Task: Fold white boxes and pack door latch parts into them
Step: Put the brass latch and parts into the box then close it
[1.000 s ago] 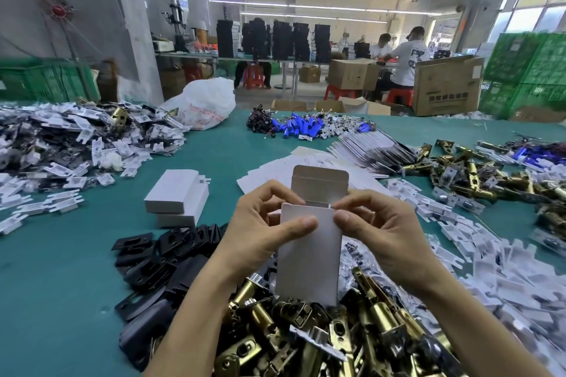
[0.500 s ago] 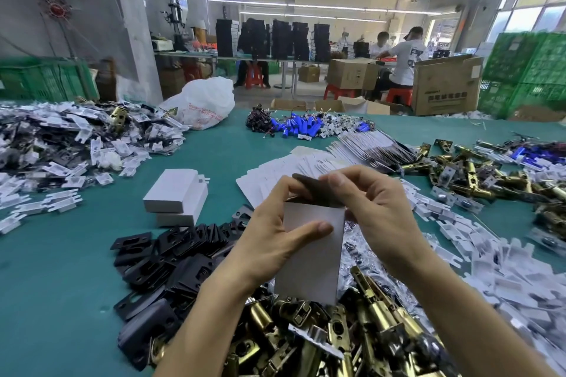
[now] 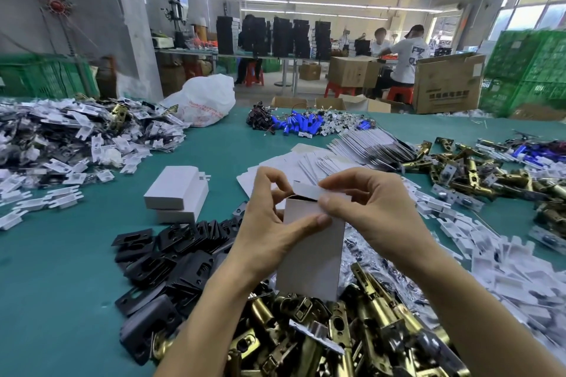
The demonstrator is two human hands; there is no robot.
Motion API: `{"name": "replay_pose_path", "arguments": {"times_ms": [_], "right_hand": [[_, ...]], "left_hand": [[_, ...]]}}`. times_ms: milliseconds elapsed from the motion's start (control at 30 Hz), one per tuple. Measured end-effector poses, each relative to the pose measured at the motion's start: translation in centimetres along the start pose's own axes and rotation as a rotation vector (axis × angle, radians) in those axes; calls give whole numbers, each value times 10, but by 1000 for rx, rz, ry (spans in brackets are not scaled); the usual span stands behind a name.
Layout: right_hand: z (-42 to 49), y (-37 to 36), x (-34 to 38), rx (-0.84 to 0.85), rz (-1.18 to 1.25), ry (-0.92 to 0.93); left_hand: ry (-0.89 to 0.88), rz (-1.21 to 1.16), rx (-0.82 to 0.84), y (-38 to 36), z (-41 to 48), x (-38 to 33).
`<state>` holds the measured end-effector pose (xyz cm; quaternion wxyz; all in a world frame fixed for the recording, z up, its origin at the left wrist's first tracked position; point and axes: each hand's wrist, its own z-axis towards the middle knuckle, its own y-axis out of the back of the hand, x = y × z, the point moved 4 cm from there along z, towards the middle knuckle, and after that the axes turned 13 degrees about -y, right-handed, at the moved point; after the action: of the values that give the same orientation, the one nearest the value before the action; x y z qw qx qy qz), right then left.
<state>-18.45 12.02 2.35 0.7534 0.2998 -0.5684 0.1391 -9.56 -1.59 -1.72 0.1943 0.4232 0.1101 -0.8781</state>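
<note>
Left hand [image 3: 269, 223] grips white box [image 3: 309, 257] upright; right hand [image 3: 378, 211] pinches top flap [image 3: 317, 192] edge. Open desk [image 3: 55, 285] left of black plates [image 3: 171, 257].

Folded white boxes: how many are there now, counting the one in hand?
3. Two lie stacked on the table, top box over bottom box; the third box is held upright by left hand and right hand, flap untucked. Piles may hide more.
</note>
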Motion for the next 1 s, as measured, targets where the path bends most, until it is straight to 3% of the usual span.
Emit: {"name": "replay_pose_path", "arguments": {"times_ms": [167, 367, 1000], "right_hand": [[3, 2, 2, -11, 30, -17], [4, -2, 10, 69, -97, 2], [2, -10, 12, -237, -220, 66]], "left_hand": [[9, 6, 37, -2, 0, 1], [-29, 62, -10, 2, 6, 1], [119, 11, 8, -2, 5, 7]]}}
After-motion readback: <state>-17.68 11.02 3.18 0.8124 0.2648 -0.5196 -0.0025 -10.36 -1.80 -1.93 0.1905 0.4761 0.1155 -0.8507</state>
